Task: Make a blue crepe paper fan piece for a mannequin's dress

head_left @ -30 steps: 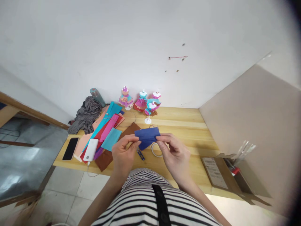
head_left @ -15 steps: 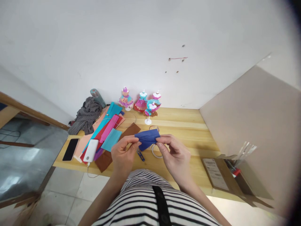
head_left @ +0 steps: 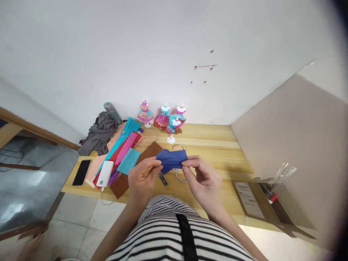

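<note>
A dark blue sheet of crepe paper is stretched between my two hands, with a crease across its lower part. My left hand pinches its left end between thumb and fingers. At its right end, my right hand grips it the same way. Below the paper on the table lie small blue-handled snips, partly covered. A roll of white tape shows just under the paper's right side. Behind it, little dress forms wear ruffled paper dresses, among them a purple-and-peach one and a teal-and-pink one.
Coloured paper sheets are heaped at left with a white power bank on top. A phone, striped cloth and flask lie further left. An open cardboard box stands at the right edge.
My right hand has shifted slightly right along with its end of the blue paper. The paper now looks wider and flatter, its fold lying more level.
</note>
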A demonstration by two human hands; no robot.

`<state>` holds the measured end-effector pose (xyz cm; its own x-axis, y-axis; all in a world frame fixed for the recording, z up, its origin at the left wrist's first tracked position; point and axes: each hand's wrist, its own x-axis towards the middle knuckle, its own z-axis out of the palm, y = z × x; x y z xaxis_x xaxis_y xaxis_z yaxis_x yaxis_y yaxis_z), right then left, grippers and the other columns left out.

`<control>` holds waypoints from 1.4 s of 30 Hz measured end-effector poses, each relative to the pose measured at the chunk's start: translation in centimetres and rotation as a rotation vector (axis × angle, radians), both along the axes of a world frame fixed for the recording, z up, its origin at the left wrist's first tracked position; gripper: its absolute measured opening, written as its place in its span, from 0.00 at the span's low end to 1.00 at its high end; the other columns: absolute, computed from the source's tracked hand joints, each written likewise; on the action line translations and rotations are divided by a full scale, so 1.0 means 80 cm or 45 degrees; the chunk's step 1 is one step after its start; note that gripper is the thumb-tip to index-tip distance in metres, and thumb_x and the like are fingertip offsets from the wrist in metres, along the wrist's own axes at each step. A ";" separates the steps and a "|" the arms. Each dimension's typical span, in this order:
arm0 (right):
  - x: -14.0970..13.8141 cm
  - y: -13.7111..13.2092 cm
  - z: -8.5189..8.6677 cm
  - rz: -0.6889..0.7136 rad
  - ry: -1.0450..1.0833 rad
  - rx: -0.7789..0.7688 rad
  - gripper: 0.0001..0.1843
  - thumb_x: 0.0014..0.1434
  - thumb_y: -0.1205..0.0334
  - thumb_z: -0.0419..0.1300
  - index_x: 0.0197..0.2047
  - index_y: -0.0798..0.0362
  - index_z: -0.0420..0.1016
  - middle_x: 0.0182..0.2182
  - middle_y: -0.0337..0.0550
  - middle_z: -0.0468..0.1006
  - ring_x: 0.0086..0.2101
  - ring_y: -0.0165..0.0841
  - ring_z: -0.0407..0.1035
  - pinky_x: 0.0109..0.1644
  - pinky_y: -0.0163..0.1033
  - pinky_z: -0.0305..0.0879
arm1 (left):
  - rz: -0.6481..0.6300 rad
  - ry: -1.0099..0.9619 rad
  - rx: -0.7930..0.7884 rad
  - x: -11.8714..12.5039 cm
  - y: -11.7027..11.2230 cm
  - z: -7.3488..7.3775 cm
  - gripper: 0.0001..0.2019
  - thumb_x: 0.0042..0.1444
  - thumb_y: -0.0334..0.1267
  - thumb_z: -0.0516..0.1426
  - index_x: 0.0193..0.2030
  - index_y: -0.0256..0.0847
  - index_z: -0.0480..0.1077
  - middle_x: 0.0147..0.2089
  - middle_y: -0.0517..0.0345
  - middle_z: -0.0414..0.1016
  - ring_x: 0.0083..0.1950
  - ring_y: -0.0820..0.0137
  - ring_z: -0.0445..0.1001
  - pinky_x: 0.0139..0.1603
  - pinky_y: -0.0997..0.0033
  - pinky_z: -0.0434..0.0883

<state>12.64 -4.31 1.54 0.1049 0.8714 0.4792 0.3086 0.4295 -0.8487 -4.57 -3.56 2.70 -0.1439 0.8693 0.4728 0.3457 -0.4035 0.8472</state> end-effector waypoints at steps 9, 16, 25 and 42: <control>0.000 -0.001 0.000 -0.025 0.011 -0.008 0.05 0.60 0.69 0.59 0.36 0.50 0.75 0.32 0.43 0.78 0.36 0.36 0.74 0.41 0.44 0.72 | 0.009 -0.029 -0.040 0.000 -0.001 -0.001 0.02 0.52 0.32 0.63 0.32 0.42 0.79 0.34 0.57 0.83 0.37 0.68 0.81 0.39 0.71 0.79; -0.002 0.000 0.002 -0.020 0.055 -0.027 0.05 0.60 0.68 0.60 0.35 0.50 0.76 0.30 0.42 0.78 0.34 0.35 0.75 0.38 0.42 0.73 | 0.028 -0.124 -0.129 0.001 -0.003 -0.006 0.02 0.51 0.33 0.64 0.32 0.41 0.79 0.37 0.54 0.83 0.40 0.66 0.81 0.41 0.70 0.79; -0.002 0.000 0.004 0.000 0.057 -0.009 0.07 0.60 0.69 0.60 0.37 0.49 0.77 0.29 0.40 0.78 0.30 0.32 0.73 0.35 0.38 0.72 | -0.025 -0.341 -0.228 0.006 -0.003 0.002 0.00 0.49 0.32 0.64 0.29 0.39 0.78 0.34 0.57 0.82 0.26 0.71 0.80 0.32 0.74 0.79; 0.000 0.006 0.006 -0.052 -0.135 0.142 0.11 0.60 0.71 0.60 0.42 0.47 0.79 0.33 0.41 0.81 0.31 0.33 0.75 0.35 0.39 0.73 | 0.040 0.182 0.236 -0.006 0.004 0.001 0.04 0.54 0.31 0.63 0.34 0.43 0.79 0.35 0.57 0.83 0.37 0.68 0.82 0.41 0.71 0.79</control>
<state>12.67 -3.85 2.05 0.0830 0.8081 0.5831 0.4131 0.5046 -0.7581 -5.03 -3.21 2.78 -0.0898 0.7617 0.6417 0.4721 -0.5348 0.7008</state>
